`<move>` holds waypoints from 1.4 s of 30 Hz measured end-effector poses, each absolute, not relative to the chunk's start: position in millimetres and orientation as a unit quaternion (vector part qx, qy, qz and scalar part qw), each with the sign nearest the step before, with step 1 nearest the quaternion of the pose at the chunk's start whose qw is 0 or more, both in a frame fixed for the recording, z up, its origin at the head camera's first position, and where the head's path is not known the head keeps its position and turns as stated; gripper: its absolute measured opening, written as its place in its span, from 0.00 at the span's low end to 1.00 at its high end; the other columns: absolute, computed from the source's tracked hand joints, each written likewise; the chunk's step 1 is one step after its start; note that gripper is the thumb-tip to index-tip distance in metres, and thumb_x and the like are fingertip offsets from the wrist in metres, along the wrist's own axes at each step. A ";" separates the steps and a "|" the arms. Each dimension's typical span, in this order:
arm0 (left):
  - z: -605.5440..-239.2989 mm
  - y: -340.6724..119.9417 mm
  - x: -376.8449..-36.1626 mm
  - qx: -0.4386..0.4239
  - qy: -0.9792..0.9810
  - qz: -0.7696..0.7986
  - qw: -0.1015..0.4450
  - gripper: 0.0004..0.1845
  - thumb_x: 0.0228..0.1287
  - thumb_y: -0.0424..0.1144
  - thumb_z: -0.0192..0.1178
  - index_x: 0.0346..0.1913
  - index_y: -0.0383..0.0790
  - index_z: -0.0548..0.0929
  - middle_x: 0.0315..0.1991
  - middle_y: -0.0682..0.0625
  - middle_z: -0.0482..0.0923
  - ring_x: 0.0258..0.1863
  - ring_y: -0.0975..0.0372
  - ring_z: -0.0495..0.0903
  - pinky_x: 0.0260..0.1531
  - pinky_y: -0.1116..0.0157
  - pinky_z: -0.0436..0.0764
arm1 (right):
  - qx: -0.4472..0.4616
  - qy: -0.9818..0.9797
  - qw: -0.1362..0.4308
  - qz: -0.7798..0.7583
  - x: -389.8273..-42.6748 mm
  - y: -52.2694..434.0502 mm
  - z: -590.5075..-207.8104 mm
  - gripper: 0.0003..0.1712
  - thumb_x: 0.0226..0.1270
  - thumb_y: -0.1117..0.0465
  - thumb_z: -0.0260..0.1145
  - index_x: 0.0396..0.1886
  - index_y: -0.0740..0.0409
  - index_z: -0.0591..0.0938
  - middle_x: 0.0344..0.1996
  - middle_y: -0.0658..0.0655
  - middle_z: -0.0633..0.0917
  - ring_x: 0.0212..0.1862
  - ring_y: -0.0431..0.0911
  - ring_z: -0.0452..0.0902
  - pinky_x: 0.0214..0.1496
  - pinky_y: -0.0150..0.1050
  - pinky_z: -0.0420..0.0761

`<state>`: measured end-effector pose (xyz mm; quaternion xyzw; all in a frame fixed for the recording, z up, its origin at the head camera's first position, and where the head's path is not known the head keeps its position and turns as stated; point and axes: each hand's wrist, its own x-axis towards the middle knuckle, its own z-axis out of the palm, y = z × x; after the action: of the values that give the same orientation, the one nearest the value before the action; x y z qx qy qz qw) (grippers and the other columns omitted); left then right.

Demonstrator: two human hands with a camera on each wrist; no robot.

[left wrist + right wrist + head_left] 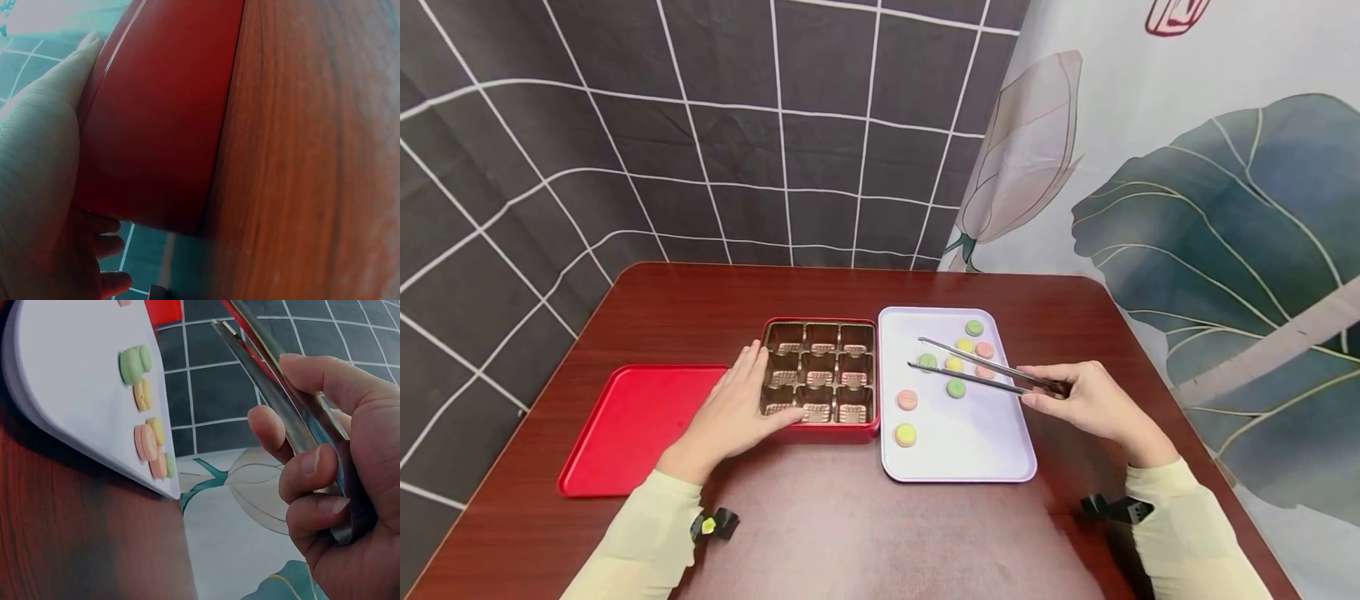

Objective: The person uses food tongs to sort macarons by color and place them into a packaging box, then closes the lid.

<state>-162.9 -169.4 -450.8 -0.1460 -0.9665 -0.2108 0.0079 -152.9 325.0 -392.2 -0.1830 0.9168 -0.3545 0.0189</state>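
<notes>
At a wood table (850, 517), a pale tray (955, 457) sits beside a red nine-compartment box (838, 434), a person's left hand (733, 414) laid straight-fingered along its left edge. The right hand's (1088, 404) curled fingers grip metal tongs (1000, 385), tips apart over the tray. On it lie macarons (906, 434), likely light and easily crushed, best pinched gently round their edges.

Pale yel sleeves (638, 533), blk wrist units (727, 523), yel dot (708, 526) on L
</notes>
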 end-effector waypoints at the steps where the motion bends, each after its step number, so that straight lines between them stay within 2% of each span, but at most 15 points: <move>1: -451.1 -169.4 -163.0 -0.146 -0.966 -0.211 0.008 0.62 0.51 0.73 0.58 0.75 0.31 0.47 0.76 0.37 0.42 0.74 0.45 0.43 0.68 0.43 0.53 | -0.184 0.918 0.022 -0.351 -152.2 324.8 -392.2 0.24 0.55 0.54 0.75 0.52 0.57 0.85 0.24 0.45 0.84 0.24 0.42 0.73 0.20 0.32 0.73; 8: -453.5 -169.9 -163.9 -0.142 -0.967 -0.212 0.011 0.63 0.50 0.75 0.57 0.75 0.31 0.47 0.76 0.38 0.42 0.75 0.46 0.42 0.68 0.44 0.54 | -0.192 0.924 0.031 -0.328 -147.6 325.0 -394.1 0.24 0.48 0.58 0.79 0.47 0.59 0.86 0.26 0.42 0.86 0.24 0.38 0.76 0.22 0.32 0.77; 16: -451.4 -169.3 -162.9 -0.144 -0.966 -0.214 0.007 0.63 0.50 0.74 0.57 0.75 0.30 0.48 0.76 0.37 0.42 0.74 0.45 0.43 0.68 0.44 0.53 | -0.199 0.924 0.038 -0.323 -143.8 324.4 -403.5 0.21 0.50 0.60 0.78 0.45 0.59 0.87 0.27 0.41 0.86 0.25 0.37 0.77 0.25 0.32 0.79; 26: -449.3 -168.6 -163.1 -0.144 -0.966 -0.214 0.005 0.63 0.50 0.74 0.57 0.75 0.30 0.47 0.76 0.37 0.42 0.74 0.46 0.42 0.68 0.44 0.53 | -0.205 0.923 0.045 -0.323 -141.5 324.1 -413.2 0.21 0.49 0.57 0.79 0.44 0.57 0.88 0.26 0.39 0.86 0.22 0.37 0.75 0.21 0.32 0.77; 34: -450.1 -168.7 -162.3 -0.139 -0.967 -0.214 0.001 0.64 0.50 0.75 0.57 0.75 0.31 0.47 0.76 0.37 0.42 0.75 0.46 0.42 0.68 0.44 0.52 | -0.211 0.924 0.038 -0.316 -141.8 324.3 -419.3 0.24 0.49 0.46 0.77 0.44 0.55 0.88 0.26 0.39 0.86 0.23 0.36 0.76 0.23 0.31 0.77; 42: -451.2 -169.9 -163.7 -0.140 -0.968 -0.210 0.006 0.65 0.49 0.78 0.54 0.75 0.31 0.47 0.76 0.37 0.42 0.74 0.46 0.43 0.68 0.44 0.53 | -0.212 0.924 0.045 -0.315 -141.9 322.7 -421.9 0.24 0.49 0.49 0.78 0.44 0.57 0.88 0.25 0.40 0.85 0.22 0.37 0.75 0.20 0.31 0.75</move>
<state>-163.7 -169.9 -451.2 -0.1397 -0.9677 -0.2097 0.0060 -141.9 322.7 -421.9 -0.2119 0.9240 -0.3150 0.0455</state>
